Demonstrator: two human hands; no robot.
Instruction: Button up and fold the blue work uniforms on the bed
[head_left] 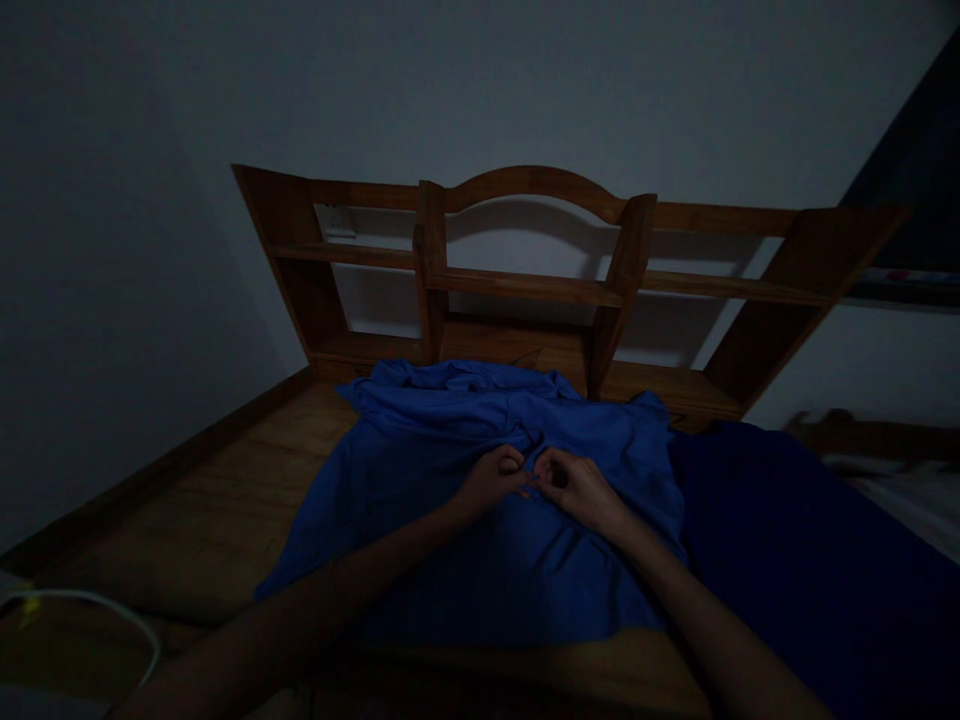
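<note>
A blue shirt (405, 450) lies spread and wrinkled on the wooden desk top (247, 490). Its far end is bunched against the shelf. Near the middle of the cloth, my left hand (491, 481) pinches a bit of the fabric between thumb and fingers. Close beside it on the right, my right hand (583, 489) also has its fingertips closed on the shirt. The two sets of fingertips almost meet over a small gathered fold. Whatever small part sits between them is too dark to make out.
A wooden shelf unit (525, 288) stands behind the shirt, against a pale wall (480, 90). Darker blue cloth (795, 560) lies to the right. A pale cable (112, 605) curves at the lower left. A wall socket (340, 220) shows through the shelf. The room is dim.
</note>
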